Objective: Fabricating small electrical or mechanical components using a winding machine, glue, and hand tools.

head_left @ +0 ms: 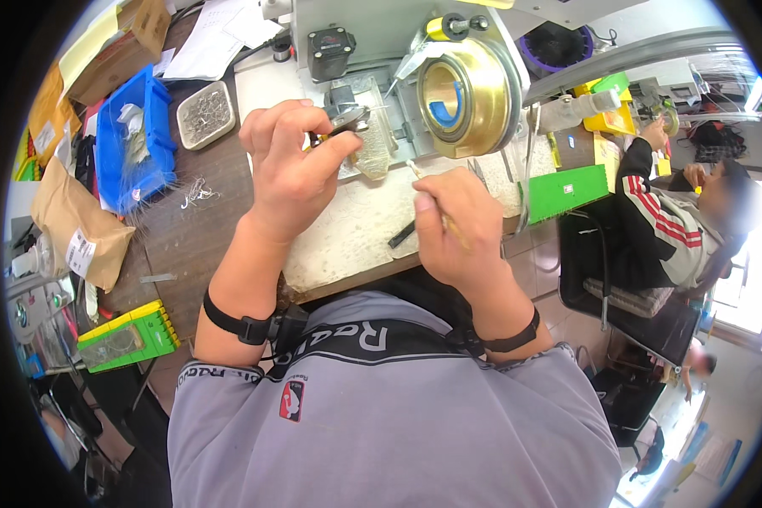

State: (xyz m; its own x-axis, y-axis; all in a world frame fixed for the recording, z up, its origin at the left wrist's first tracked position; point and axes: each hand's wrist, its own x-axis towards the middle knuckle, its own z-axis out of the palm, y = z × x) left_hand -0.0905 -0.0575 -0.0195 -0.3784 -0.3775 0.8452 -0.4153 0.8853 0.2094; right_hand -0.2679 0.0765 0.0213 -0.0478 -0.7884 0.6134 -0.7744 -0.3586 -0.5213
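Note:
My left hand (289,165) is raised over the white work board (330,245), fingers curled and closed on a small dark metal piece (347,120). Most of that piece is hidden by the fingers. It is right beside a clear, ridged block (372,140) at the front of the machine (398,85). To the right, my right hand (461,222) is closed around a thin wooden stick (455,229) with a pale tip, pointing up toward the machine. Near its knuckles lies a short black strip (401,235) on the board.
A large brass-coloured round drum (470,97) stands on the machine at right. At left are a white dish of thin metal bits (206,116), a blue bin (135,140) and a brown paper packet (80,224). A green tray (567,193) is at right, near a seated co-worker (660,212).

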